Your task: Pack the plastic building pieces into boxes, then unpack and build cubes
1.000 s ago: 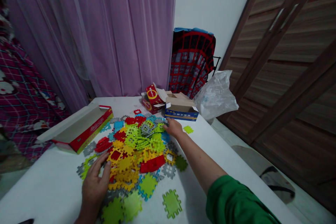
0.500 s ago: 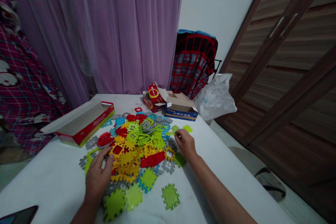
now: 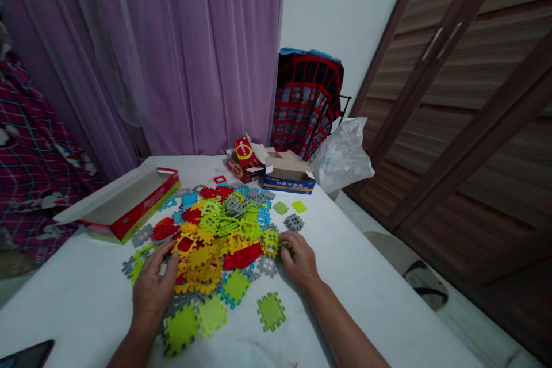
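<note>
The left hand (image 3: 153, 287), thumb apart, fingers slack, meets yellow notched plastic squares (image 3: 199, 267) between the white table's (image 3: 371, 299) side edges; the right hand (image 3: 301, 261) curls over a dark-green plastic piece (image 3: 287, 248), grip unclear.

On the table (image 3: 353, 276), a heap of pieces (image 3: 200, 257) lies between the left hand (image 3: 153, 284) and the right hand (image 3: 301, 261), with one carton (image 3: 146, 204) at its far left and more cartons (image 3: 288, 185) behind it. A bag (image 3: 344, 156) sits right of those cartons, a curtain (image 3: 181, 63) hangs behind the table, and a wardrobe (image 3: 431, 103) stands to the right.
</note>
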Action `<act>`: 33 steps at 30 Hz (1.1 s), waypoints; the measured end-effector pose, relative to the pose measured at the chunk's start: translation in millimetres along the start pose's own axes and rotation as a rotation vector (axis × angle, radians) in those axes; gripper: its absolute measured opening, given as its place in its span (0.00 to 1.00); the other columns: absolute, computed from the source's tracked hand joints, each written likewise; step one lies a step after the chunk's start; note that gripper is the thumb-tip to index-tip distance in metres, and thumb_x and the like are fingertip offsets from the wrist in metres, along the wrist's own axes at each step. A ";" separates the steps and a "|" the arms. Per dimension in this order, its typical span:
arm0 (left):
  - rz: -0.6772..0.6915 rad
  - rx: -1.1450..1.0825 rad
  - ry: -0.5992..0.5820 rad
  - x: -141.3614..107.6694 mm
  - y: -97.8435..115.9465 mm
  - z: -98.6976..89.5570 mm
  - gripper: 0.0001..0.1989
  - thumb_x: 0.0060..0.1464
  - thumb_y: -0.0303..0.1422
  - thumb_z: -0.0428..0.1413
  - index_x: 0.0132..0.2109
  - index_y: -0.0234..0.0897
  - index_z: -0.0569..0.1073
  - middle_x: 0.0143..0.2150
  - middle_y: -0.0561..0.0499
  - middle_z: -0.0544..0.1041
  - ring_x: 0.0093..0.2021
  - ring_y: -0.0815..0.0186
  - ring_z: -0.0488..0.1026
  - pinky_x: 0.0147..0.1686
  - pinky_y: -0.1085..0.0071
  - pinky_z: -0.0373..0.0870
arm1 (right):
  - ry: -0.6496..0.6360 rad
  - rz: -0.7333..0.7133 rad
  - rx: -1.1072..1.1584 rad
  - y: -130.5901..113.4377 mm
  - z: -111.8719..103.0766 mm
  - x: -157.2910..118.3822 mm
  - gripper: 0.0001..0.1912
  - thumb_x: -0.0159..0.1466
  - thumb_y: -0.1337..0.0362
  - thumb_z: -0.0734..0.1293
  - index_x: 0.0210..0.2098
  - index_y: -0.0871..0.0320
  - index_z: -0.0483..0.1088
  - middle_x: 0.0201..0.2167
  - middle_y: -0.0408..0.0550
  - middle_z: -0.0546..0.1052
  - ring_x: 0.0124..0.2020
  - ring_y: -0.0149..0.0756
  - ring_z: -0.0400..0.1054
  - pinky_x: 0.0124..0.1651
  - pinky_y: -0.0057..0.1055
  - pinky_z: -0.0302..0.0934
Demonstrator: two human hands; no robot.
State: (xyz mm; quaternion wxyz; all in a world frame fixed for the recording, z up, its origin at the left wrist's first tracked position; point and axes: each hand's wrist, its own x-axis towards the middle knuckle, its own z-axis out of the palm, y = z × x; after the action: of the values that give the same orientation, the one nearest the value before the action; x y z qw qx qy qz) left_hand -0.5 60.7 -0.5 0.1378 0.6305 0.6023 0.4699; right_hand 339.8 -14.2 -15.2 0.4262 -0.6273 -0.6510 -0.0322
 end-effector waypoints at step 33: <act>-0.031 0.005 -0.043 -1.9 7.6 -3.7 0.21 0.56 0.47 0.49 0.50 0.42 0.75 0.56 0.47 0.76 0.56 0.57 0.73 0.43 0.66 0.75 | -0.122 0.093 -0.160 -11.4 -0.7 15.5 0.20 0.56 0.60 0.70 0.47 0.57 0.70 0.44 0.52 0.76 0.47 0.44 0.67 0.49 0.38 0.58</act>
State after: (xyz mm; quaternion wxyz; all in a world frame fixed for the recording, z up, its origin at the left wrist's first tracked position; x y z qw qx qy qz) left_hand 1.7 55.7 6.2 0.1565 0.6315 0.6100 0.4524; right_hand 332.9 -4.8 0.1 0.3353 -0.6896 -0.6413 -0.0257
